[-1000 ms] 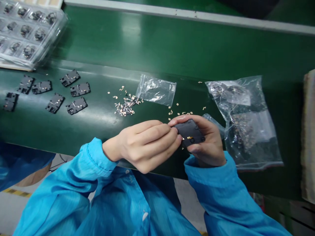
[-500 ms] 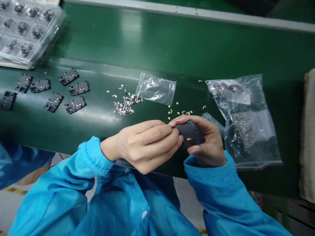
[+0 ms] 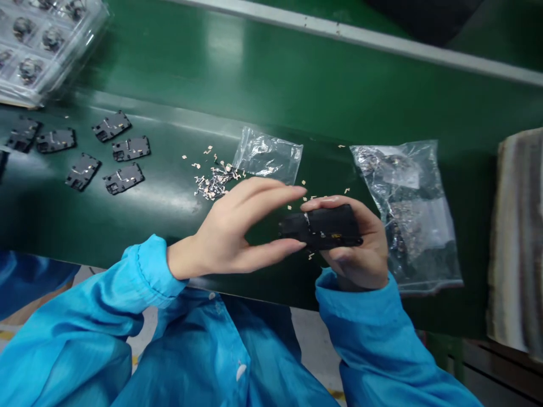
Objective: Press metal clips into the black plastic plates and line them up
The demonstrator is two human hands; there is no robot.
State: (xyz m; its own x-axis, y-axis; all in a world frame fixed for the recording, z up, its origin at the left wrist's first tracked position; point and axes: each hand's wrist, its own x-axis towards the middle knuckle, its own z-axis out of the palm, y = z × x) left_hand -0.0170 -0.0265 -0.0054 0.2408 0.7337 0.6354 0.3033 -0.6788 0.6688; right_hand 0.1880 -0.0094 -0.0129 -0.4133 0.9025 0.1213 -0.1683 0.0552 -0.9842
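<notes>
While at least 6 flat black plastic housings (image 3: 130, 148) lie at left and a heap of small metal flecks (image 3: 214, 183) waits on the green conveyor belt (image 3: 271, 73), the right hand (image 3: 356, 249) clasps another black housing (image 3: 320, 228) near the belt's near edge, the left hand (image 3: 224, 226) open beside it.

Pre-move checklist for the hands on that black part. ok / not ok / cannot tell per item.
1. Right hand holding the flat black plastic plate securely: ok.
2. Left hand open, not gripping the plate: ok.
3. Small gold metal patch on the plate seated properly: cannot tell, too small.
4. Loose gold-coloured metal flakes kept in one heap on the green bench surface: not ok, some lie scattered near the hands.
5. Other black plastic plates lying flat on the bench: ok.
6. Clear plastic bag of parts on the right sealed: cannot tell.
</notes>
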